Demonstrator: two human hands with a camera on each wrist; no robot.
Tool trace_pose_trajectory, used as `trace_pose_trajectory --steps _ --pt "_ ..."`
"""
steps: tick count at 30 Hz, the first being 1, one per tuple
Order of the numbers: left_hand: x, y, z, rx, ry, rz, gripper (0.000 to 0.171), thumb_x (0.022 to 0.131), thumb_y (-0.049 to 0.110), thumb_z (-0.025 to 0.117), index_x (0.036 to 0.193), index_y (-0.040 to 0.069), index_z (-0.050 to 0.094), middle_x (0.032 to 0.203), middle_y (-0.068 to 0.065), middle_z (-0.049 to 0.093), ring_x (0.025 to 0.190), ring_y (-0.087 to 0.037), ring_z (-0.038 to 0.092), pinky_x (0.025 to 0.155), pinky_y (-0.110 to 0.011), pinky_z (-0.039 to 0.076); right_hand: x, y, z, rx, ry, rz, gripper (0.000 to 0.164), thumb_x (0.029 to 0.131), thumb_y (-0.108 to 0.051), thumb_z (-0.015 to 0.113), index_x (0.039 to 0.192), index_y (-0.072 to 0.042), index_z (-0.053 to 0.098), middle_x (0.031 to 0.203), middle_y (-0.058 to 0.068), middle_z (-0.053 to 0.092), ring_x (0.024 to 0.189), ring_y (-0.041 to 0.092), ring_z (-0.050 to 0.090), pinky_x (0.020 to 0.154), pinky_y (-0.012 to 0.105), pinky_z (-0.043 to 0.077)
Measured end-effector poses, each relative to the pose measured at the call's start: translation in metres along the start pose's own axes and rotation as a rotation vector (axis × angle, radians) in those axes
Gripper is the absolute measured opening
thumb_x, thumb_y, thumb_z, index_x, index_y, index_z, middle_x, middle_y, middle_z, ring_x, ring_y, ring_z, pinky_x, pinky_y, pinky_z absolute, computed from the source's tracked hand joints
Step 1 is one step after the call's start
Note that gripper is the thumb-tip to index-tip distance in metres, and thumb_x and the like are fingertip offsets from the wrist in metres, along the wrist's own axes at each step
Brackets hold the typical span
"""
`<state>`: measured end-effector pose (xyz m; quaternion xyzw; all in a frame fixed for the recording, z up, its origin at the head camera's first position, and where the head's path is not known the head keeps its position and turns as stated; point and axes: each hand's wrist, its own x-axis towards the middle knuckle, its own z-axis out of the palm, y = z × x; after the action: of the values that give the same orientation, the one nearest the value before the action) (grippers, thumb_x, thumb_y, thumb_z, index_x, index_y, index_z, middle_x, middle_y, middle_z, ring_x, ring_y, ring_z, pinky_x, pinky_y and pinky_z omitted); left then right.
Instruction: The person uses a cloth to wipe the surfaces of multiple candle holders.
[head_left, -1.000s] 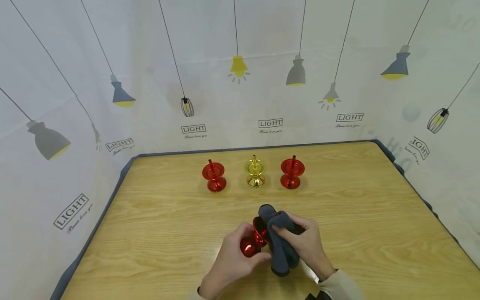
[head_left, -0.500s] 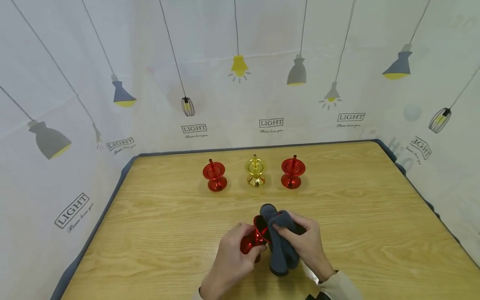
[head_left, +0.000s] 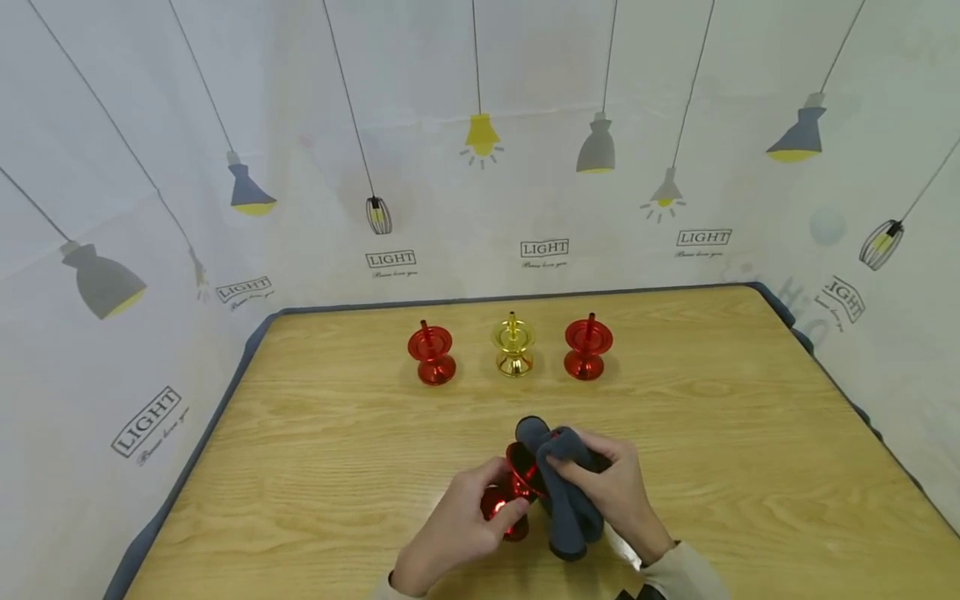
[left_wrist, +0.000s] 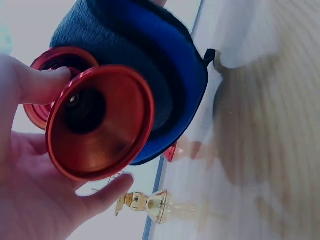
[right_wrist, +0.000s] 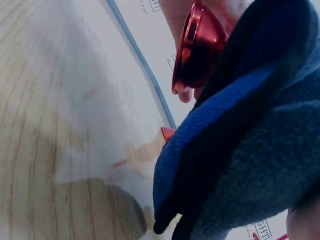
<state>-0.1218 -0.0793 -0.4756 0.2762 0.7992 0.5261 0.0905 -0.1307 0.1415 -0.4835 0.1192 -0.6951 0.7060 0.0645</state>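
Observation:
In the head view, my left hand (head_left: 459, 521) grips a shiny red candle holder (head_left: 495, 502) by its stem and base, tilted sideways above the table. The holder's hollow conical base (left_wrist: 117, 137) faces the left wrist camera, with the thumb across the narrow part. My right hand (head_left: 618, 492) pinches a folded dark blue-grey cloth (head_left: 572, 508) against the dish end of the holder. That cloth (right_wrist: 250, 160) fills much of the right wrist view and hides part of the dish and spike.
Farther back on the wooden table (head_left: 315, 450) stand a red candle holder (head_left: 435, 367), a gold one (head_left: 514, 362) and another red one (head_left: 588, 362), upright in a row. A white curtain (head_left: 450, 275) with lamp prints surrounds the table's back and sides.
The held candle holder has turned in my left fingers, and the left thumb has shifted along it. My right hand keeps its pinch on the cloth, nearly in place.

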Motion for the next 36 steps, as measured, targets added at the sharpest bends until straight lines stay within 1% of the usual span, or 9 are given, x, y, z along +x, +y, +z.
trace_pose_trajectory --steps 5,10,15,18,22,28,31,34,36 --pt "0.001 -0.004 0.007 0.085 0.140 0.018 0.037 0.084 0.018 0.084 0.116 0.011 0.065 0.103 -0.002 0.066 0.085 -0.005 0.061 0.072 -0.021 0.056 0.001 0.000 0.004 -0.035 0.031 0.023 0.029 0.086 -0.001 0.078 0.114 0.006 0.073 0.101 -0.007 0.077 0.092 0.012 0.073 0.077 0.028 0.060" --pt "-0.001 -0.003 0.011 0.213 0.288 0.043 0.035 0.079 0.014 0.087 0.110 0.009 0.070 0.097 0.002 0.057 0.087 -0.008 0.059 0.074 -0.021 0.055 0.000 0.001 0.006 -0.038 0.054 0.021 0.030 0.085 0.001 0.078 0.114 0.006 0.073 0.102 -0.007 0.077 0.093 0.012 0.073 0.077 0.028 0.060" --pt "-0.002 0.000 0.011 0.199 0.374 0.064 0.046 0.077 0.010 0.088 0.116 0.009 0.066 0.097 0.002 0.067 0.089 -0.011 0.066 0.077 -0.025 0.058 0.000 0.000 0.006 -0.038 0.086 0.046 0.031 0.085 0.000 0.078 0.115 0.006 0.073 0.101 -0.009 0.077 0.092 0.011 0.073 0.076 0.028 0.061" --pt "-0.002 0.001 0.010 0.163 0.373 0.084 0.042 0.077 0.007 0.088 0.111 0.013 0.063 0.099 0.001 0.070 0.090 -0.012 0.068 0.077 -0.027 0.059 0.001 0.000 0.006 -0.049 0.086 0.051 0.031 0.085 -0.001 0.078 0.116 0.005 0.073 0.101 -0.010 0.077 0.092 0.010 0.073 0.076 0.028 0.060" --pt "-0.003 0.002 0.008 0.089 0.304 0.083 0.034 0.082 0.008 0.084 0.109 0.014 0.065 0.100 -0.001 0.073 0.089 -0.011 0.070 0.076 -0.026 0.060 0.001 0.001 0.005 -0.042 0.078 0.049 0.032 0.086 0.000 0.078 0.117 0.006 0.072 0.102 -0.010 0.077 0.092 0.011 0.073 0.076 0.028 0.060" --pt "-0.004 0.003 0.003 -0.012 0.167 -0.029 0.026 0.093 0.014 0.074 0.118 0.012 0.068 0.108 -0.004 0.075 0.092 -0.008 0.068 0.078 -0.022 0.057 0.000 0.002 0.004 -0.019 0.070 0.053 0.033 0.086 -0.001 0.078 0.118 0.007 0.071 0.102 -0.009 0.077 0.092 0.011 0.072 0.076 0.028 0.061" --pt "-0.004 0.002 0.003 -0.021 0.125 -0.044 0.028 0.097 0.016 0.070 0.123 0.012 0.066 0.111 -0.005 0.073 0.097 -0.010 0.068 0.081 -0.022 0.057 0.000 0.001 0.004 -0.021 0.070 0.051 0.033 0.086 -0.002 0.078 0.117 0.007 0.071 0.101 -0.009 0.077 0.091 0.011 0.072 0.075 0.028 0.061" --pt "-0.003 0.000 0.007 0.010 0.144 -0.015 0.032 0.093 0.017 0.075 0.123 0.012 0.065 0.109 -0.004 0.072 0.097 -0.011 0.068 0.082 -0.023 0.057 -0.001 0.000 0.005 -0.029 0.080 0.050 0.033 0.086 -0.001 0.078 0.117 0.006 0.072 0.101 -0.010 0.077 0.090 0.011 0.072 0.074 0.028 0.060" --pt "-0.002 -0.001 0.012 0.059 0.205 0.007 0.035 0.087 0.016 0.080 0.119 0.012 0.066 0.105 -0.003 0.071 0.094 -0.011 0.068 0.079 -0.023 0.057 -0.001 -0.001 0.006 -0.037 0.090 0.048 0.033 0.085 0.000 0.078 0.117 0.005 0.072 0.102 -0.010 0.077 0.091 0.010 0.072 0.075 0.028 0.060"
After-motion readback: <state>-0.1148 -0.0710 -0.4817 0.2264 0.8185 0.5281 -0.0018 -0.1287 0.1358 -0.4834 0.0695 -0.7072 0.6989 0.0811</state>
